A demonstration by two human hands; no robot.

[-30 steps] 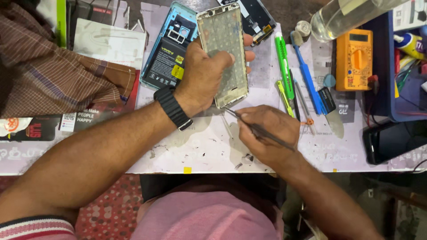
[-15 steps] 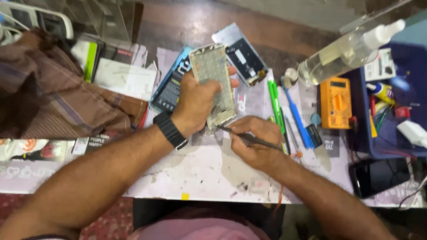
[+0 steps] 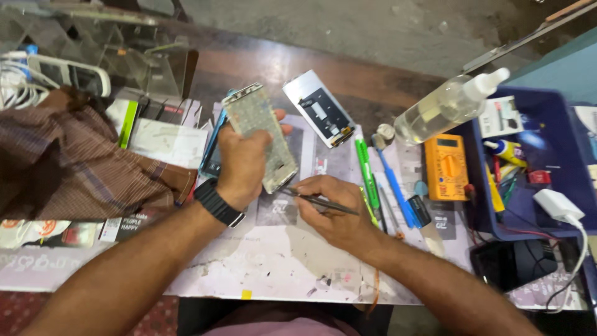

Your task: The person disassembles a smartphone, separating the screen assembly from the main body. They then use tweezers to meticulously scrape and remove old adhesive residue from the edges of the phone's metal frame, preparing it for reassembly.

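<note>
**Phone frame held over the bench**

The left hand (image 3: 244, 163) grips a pale phone frame (image 3: 261, 134), tilted above the bench (image 3: 249, 261). The right hand (image 3: 336, 211) pinches metal tweezers (image 3: 317, 200), their tip touching the frame's lower end. A yellow multimeter (image 3: 445, 167) lies near the right edge.

Even, soft daylight; weak shadows, slight motion blur, edges mildly stretched.

I am seeing the meter (image 3: 446, 166) lying on the table (image 3: 273, 261), right of the brush (image 3: 392, 183), bottle (image 3: 444, 106) behind it.
</note>
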